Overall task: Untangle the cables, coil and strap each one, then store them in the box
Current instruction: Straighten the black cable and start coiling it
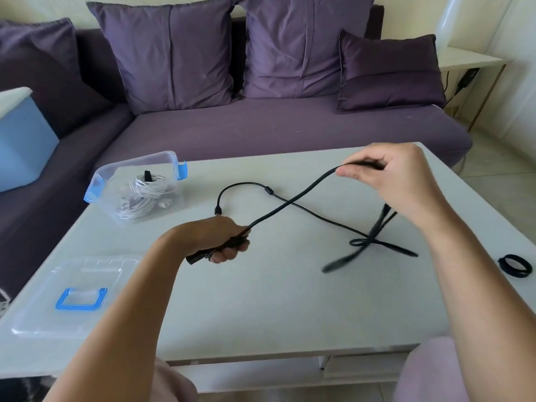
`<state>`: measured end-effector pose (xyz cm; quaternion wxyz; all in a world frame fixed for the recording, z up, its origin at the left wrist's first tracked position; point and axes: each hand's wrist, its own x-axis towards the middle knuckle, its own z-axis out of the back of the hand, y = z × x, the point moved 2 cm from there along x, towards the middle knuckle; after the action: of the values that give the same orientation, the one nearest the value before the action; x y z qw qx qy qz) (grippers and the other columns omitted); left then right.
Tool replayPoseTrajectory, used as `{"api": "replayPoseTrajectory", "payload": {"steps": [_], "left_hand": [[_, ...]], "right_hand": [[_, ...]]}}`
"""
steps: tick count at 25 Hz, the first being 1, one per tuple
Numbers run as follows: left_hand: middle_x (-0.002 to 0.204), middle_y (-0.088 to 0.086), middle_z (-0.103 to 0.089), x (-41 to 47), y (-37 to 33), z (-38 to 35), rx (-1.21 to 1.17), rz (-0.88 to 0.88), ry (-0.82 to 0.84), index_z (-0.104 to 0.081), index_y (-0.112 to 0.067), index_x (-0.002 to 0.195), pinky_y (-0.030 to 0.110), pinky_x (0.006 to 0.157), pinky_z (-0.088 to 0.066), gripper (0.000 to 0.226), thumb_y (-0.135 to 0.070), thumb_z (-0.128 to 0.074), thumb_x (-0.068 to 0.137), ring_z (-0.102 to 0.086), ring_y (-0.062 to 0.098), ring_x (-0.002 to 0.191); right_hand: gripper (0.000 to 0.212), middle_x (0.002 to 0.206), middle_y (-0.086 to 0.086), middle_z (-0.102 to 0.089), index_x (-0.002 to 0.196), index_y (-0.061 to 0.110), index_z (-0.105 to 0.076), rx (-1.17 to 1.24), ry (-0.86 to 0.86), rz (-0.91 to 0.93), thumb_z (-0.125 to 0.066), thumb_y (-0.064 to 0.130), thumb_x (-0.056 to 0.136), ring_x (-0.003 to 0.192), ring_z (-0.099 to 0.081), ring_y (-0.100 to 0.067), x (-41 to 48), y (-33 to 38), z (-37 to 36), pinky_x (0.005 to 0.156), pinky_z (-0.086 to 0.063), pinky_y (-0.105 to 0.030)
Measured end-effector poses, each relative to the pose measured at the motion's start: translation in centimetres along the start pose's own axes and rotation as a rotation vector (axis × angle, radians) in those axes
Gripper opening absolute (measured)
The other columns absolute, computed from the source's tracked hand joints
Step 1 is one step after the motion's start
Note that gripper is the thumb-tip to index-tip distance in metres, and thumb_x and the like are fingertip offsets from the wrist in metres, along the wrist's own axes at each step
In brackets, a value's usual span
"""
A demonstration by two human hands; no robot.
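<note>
Both grips hold one thick black cable (290,203) above the surface (261,309).

The left grip (222,240) is curled tightly round the cable's plug end, low over the surface. The right grip (397,181) pinches the same cable farther along and higher up, and the cable's blurred remainder hangs from it down to the surface. A thin black cable (246,184) lies on the surface beneath, crossing the thick one twice. At far left, the clear box (100,181) holds a coiled white cable (145,191) with a black band. Its lid (37,314) lies flat at the near left, and a loose black strap (514,266) lies at the right edge.
</note>
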<state>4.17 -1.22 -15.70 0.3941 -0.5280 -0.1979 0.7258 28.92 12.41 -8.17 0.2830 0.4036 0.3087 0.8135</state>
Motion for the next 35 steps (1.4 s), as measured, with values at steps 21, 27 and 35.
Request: {"api": "replayPoseTrajectory", "payload": {"steps": [21,27,35], "left_hand": [[0.052,0.000,-0.040,-1.1,0.9,5.6,-1.953,-0.744,-0.143,-0.041,-0.012,0.069,0.024,0.044,-0.037,0.025,0.002,-0.032,0.088,-0.041,0.014,0.040],[0.057,-0.004,-0.041,-1.1,0.9,6.5,-1.640,-0.634,-0.747,-0.037,-0.014,0.072,0.019,0.048,-0.037,0.032,-0.019,-0.027,0.102,-0.041,0.010,0.042],[0.078,-0.004,-0.052,1.7,1.1,2.6,0.475,-0.145,-0.834,-0.054,-0.015,0.113,0.023,0.059,-0.037,0.023,-0.022,-0.041,0.096,-0.047,0.015,0.066]], "right_hand": [[0.041,0.044,0.006,-0.037,0.058,0.010,-0.056,-0.297,0.362,-0.156,-0.072,0.041,0.079,0.043,-0.027,-0.010,-0.6,-2.4,-2.7,0.046,-0.022,-0.023],[0.060,0.049,-0.001,-0.026,0.050,0.016,-0.024,-0.444,0.568,-0.085,-0.070,0.041,0.080,0.050,-0.020,-0.015,-1.3,-1.1,-4.4,0.053,-0.018,-0.030],[0.050,0.045,-0.002,-0.025,0.050,0.013,-0.029,-0.504,0.340,0.128,-0.069,0.026,0.077,0.049,-0.022,-0.016,-0.9,0.0,-3.0,0.049,-0.023,-0.026]]}}
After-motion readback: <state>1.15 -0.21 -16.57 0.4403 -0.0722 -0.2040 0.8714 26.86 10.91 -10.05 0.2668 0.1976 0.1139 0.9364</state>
